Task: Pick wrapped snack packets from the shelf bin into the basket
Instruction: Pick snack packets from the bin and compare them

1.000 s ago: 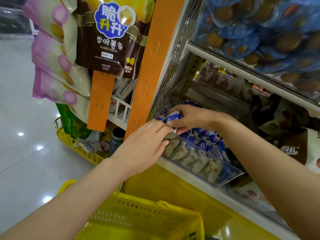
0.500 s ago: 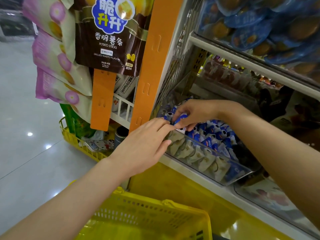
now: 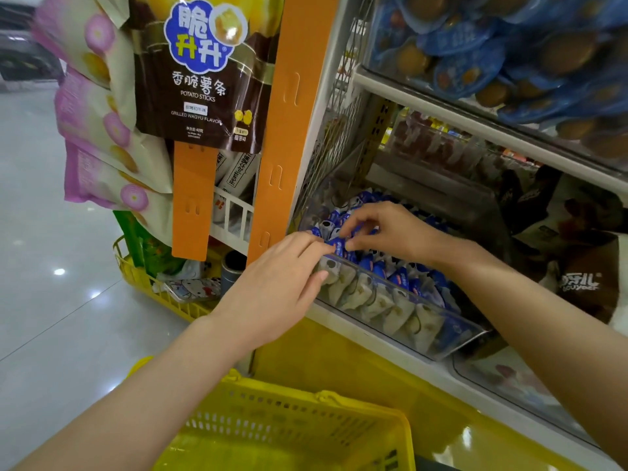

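One blue packet [image 3: 337, 247] is pinched by the right hand [image 3: 394, 234]; one bin [image 3: 441, 338] is touched by the left hand [image 3: 278, 287], fingers straight.

pkts [image 3: 398, 277]: blue/white, piled in clear shelf bin [image 3: 453, 336] | basket [image 3: 278, 421]: yellow, below

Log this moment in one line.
right hand: pinches blue packet at bin | left hand: fingers straight, at bin front | basket: below shelf

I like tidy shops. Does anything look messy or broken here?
Nothing looks spilled or broken. The small blue and white wrapped snack packets lie in a jumbled heap, pointing every way, inside the clear plastic shelf bin, where the right hand pinches one.
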### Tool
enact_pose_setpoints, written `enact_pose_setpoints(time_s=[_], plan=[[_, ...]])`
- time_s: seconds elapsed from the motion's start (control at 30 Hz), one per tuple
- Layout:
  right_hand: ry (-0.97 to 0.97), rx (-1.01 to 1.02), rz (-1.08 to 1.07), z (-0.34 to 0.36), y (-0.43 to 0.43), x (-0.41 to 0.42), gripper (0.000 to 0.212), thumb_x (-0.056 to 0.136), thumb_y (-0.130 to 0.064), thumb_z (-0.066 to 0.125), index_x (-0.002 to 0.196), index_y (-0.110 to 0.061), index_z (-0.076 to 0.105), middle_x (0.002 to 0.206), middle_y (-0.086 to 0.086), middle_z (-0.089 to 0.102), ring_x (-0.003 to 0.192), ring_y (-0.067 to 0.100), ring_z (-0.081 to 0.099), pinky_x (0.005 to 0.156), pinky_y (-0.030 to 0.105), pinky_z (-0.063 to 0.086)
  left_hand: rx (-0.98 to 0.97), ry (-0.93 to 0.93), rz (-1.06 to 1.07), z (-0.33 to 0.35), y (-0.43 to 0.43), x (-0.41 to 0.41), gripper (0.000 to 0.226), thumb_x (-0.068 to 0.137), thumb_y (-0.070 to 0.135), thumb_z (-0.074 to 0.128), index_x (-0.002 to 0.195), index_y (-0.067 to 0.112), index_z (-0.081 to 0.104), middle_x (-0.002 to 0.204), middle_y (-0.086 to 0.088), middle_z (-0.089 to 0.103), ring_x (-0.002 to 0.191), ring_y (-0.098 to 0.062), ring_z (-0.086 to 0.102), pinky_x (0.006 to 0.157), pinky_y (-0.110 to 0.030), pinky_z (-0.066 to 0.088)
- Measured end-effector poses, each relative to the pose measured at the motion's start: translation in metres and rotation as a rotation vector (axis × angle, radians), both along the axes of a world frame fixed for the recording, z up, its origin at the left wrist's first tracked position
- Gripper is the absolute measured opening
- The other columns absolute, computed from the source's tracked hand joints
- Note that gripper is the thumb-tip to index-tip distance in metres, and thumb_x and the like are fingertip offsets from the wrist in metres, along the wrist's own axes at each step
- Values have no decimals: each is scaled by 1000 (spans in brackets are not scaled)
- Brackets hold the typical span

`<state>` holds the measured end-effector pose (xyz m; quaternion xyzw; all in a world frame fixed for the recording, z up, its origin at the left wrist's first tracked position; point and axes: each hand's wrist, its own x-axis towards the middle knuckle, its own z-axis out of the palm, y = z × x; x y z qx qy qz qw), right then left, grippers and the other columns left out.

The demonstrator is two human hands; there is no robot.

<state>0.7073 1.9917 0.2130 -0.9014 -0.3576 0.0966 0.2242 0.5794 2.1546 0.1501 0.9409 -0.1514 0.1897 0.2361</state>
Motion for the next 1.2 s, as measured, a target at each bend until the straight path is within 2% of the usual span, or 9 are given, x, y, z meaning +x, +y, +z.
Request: enact_pose_setpoints(time_s=[0.23, 0.47, 0.57, 0.67, 0.77, 0.87, 0.97, 1.07, 1.2], plan=[[46, -106, 144, -8, -10, -1, 18, 77, -18, 73, 88, -32, 68, 102, -4, 57, 91, 6, 55, 79, 16, 45, 25, 8, -1, 1, -1, 0, 39, 96, 32, 34, 134, 22, 38, 134, 7, 39, 128, -7, 30, 102, -18, 24], [-158, -234, 180, -22, -3, -3, 16, 93, -25, 52, 91, -15, 64, 90, -3, 56, 82, 11, 55, 77, 32, 46, 14, 20, -1, 4, -1, 0, 39, 97, 32, 35, 134, 23, 38, 133, 8, 39, 126, -5, 32, 99, -16, 23], [-192, -9, -24, -9, -11, -6, 17, 97, -23, 45, 92, -13, 58, 83, -3, 55, 78, 13, 54, 73, 32, 44, -52, 49, -2, 9, -2, -4, 37, 97, 31, 37, 133, 25, 39, 132, 11, 40, 123, -3, 33, 99, -18, 26], [-227, 383, -242, 15, -19, -16, 17, 98, -21, 42, 92, -12, 55, 83, 6, 58, 80, 22, 59, 75, 36, 50, -307, 70, 29, 15, -9, -14, 30, 97, 28, 40, 126, 28, 46, 119, 16, 44, 110, 2, 41, 89, -15, 33], [-133, 705, -317, 32, -17, -43, 18, 98, -22, 41, 85, -22, 53, 85, 1, 61, 83, 18, 64, 74, 30, 57, -798, 239, 92, 24, -21, -24, 19, 97, 30, 40, 110, 26, 54, 105, 12, 57, 100, -3, 55, 82, -14, 43], [-115, 751, -242, 28, -9, -84, 16, 98, -19, 42, 87, -16, 54, 91, 10, 62, 86, 23, 63, 76, 35, 57, -1351, 627, -7, 33, -27, -34, 43, 94, 46, 31, 110, 16, 58, 102, -5, 68, 95, -19, 66, 80, -27, 53], [-84, 655, -88, 8, -5, -127, 17, 97, -20, 43, 89, -10, 55, 94, 13, 61, 88, 25, 59, 78, 39, 52, -1735, 763, -181, 38, -25, -48, 45, 90, 42, 40, 110, 9, 62, 100, -15, 70, 86, -23, 70, 69, -30, 57], [-54, 541, 27, -5, -5, -147, 13, 94, -26, 43, 96, -22, 55, 100, -2, 62, 93, 7, 59, 81, 23, 49, -1773, 698, -85, 34, -14, -55, 40, 83, 23, 55, 112, -4, 60, 107, -18, 64, 89, -21, 66, 67, -30, 58], [31, 476, -256, 3, -1, -113, 14, 95, -27, 47, 106, -22, 54, 101, -5, 62, 95, 11, 62, 76, 20, 53, -1595, 615, 31, 19, 13, -67, 33, 84, 19, 58, 109, -2, 58, 104, -19, 57, 92, -24, 63, 70, -30, 58]])
